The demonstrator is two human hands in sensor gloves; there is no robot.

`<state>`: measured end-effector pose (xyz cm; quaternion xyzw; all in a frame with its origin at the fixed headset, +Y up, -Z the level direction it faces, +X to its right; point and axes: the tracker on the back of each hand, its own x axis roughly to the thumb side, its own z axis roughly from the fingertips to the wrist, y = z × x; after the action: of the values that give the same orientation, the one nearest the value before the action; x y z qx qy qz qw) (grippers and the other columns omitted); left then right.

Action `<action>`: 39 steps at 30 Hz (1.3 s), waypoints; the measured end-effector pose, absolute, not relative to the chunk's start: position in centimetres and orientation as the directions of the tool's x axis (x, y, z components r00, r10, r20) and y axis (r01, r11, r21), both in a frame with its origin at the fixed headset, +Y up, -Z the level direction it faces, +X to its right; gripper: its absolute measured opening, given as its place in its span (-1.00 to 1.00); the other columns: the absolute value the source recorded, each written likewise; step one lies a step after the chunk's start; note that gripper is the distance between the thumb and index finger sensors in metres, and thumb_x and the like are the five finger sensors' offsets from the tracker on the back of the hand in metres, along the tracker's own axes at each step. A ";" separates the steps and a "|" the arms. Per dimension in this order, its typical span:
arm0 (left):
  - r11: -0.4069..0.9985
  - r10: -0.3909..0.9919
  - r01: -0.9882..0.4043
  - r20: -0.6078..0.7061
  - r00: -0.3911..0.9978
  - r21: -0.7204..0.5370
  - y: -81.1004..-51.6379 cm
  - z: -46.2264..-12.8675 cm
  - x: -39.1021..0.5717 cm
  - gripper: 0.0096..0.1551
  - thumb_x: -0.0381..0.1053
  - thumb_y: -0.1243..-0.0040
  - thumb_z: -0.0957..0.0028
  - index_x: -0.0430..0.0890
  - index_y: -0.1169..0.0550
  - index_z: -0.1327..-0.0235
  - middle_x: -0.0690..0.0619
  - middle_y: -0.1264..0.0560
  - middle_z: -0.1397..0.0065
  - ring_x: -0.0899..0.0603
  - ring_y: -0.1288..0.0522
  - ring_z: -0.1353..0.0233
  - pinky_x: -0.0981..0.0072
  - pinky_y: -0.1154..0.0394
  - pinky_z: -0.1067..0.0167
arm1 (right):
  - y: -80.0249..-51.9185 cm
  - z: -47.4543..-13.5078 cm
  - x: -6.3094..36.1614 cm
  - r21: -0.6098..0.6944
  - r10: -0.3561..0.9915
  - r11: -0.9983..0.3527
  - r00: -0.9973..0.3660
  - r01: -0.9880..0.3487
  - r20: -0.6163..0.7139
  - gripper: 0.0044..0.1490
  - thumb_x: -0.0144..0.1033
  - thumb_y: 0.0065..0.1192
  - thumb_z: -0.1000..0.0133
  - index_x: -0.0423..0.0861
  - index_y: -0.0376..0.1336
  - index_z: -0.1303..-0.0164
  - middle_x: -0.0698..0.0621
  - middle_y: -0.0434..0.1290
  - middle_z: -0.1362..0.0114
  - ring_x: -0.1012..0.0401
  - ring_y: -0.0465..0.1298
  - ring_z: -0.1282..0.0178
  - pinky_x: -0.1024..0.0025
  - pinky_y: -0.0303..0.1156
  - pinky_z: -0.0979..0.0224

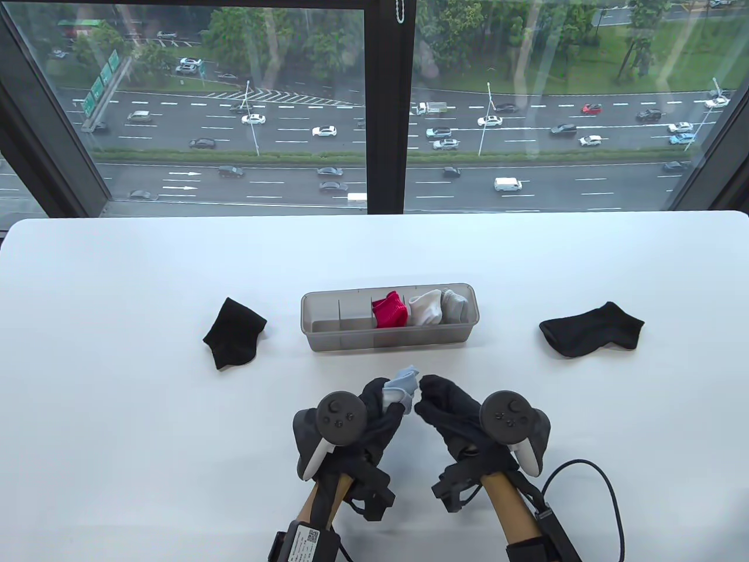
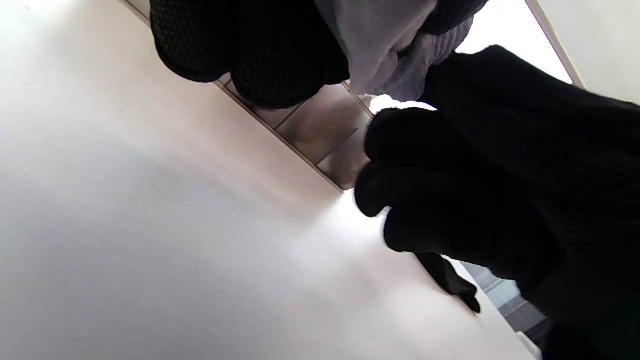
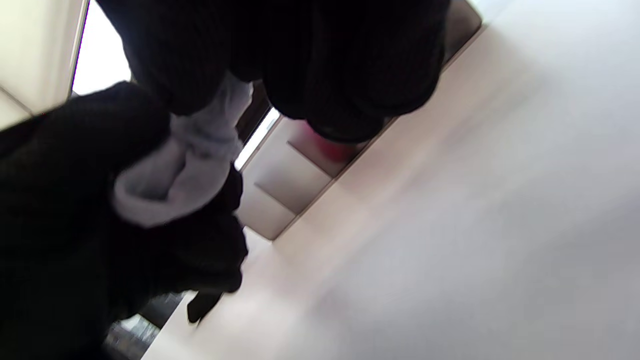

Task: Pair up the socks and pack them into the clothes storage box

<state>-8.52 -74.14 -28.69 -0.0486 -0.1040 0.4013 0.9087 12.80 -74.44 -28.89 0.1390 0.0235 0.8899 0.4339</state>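
A small light-blue sock bundle (image 1: 402, 386) is held just above the table in front of the clear storage box (image 1: 327, 336). My left hand (image 1: 389, 403) grips it with curled fingers (image 2: 250, 50); the sock (image 2: 385, 50) bulges out between them. My right hand (image 1: 430, 398) is curled against it from the right, and in the right wrist view the sock (image 3: 175, 180) runs up between its fingers (image 3: 350, 75). The box holds red (image 1: 389, 310), white (image 1: 424, 308) and grey (image 1: 454, 303) sock pairs in its right compartments. Its left compartments (image 1: 336, 310) hold nothing.
One black sock (image 1: 234, 332) lies left of the box and another black sock (image 1: 591, 331) lies to its right, both flat on the white table (image 1: 117, 439). A large window stands behind the table's far edge. A cable (image 1: 608, 497) loops by my right wrist.
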 end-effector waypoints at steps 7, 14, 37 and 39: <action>0.681 0.732 -0.687 0.213 0.647 -0.255 -74.4 -28.5 -8.9 -0.04 0.41 0.15 -0.03 -0.22 -0.28 -0.50 -0.12 -0.55 -0.27 -0.13 -0.59 -0.20 -0.08 -0.47 -0.39 | -73.8 -28.3 11.6 0.033 0.691 -0.689 -0.642 -0.724 0.333 -0.22 -0.09 0.35 -0.16 -0.19 0.19 -0.51 -0.25 0.46 -0.47 -0.02 0.60 -0.31 0.05 0.54 -0.41; 0.717 0.696 -0.652 0.199 0.690 -0.245 -74.2 -28.5 -8.6 -0.13 0.18 -0.18 -0.09 -0.15 -0.18 -0.56 -0.03 -0.51 -0.37 -0.10 -0.60 -0.28 -0.10 -0.42 -0.48 | -74.0 -28.7 12.3 0.048 0.808 -0.544 -0.508 -0.838 0.299 -0.48 -0.21 0.29 -0.22 -0.07 0.28 -0.38 -0.16 0.54 -0.35 0.08 0.64 -0.20 0.13 0.56 -0.37; 0.843 0.537 -0.531 0.167 0.827 -0.087 -73.3 -28.2 -9.0 -0.04 0.32 -0.07 -0.04 0.04 -0.04 -0.65 -0.14 -0.23 -0.66 -0.28 -0.38 -0.57 -0.27 -0.24 -0.56 | -74.9 -29.3 13.2 0.119 0.895 -0.440 -0.423 -0.890 0.143 -0.46 -0.28 0.22 -0.27 -0.04 0.18 -0.45 -0.10 0.52 -0.32 0.08 0.58 -0.24 0.09 0.46 -0.48; 0.841 0.521 -0.540 0.215 0.826 0.034 -72.8 -27.9 -8.7 -0.26 0.13 -0.03 -0.16 0.15 -0.10 -0.59 -0.07 -0.30 -0.62 -0.22 -0.44 -0.53 -0.22 -0.28 -0.56 | -75.0 -29.3 13.0 0.153 0.905 -0.422 -0.405 -0.894 0.132 -0.40 -0.25 0.20 -0.28 -0.06 0.11 -0.51 -0.10 0.51 -0.32 0.10 0.57 -0.24 0.10 0.46 -0.49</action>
<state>-8.74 -72.79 -27.89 0.0464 -0.0989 0.2778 0.9544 12.97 -74.97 -29.31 0.0975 0.0288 0.8375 0.5369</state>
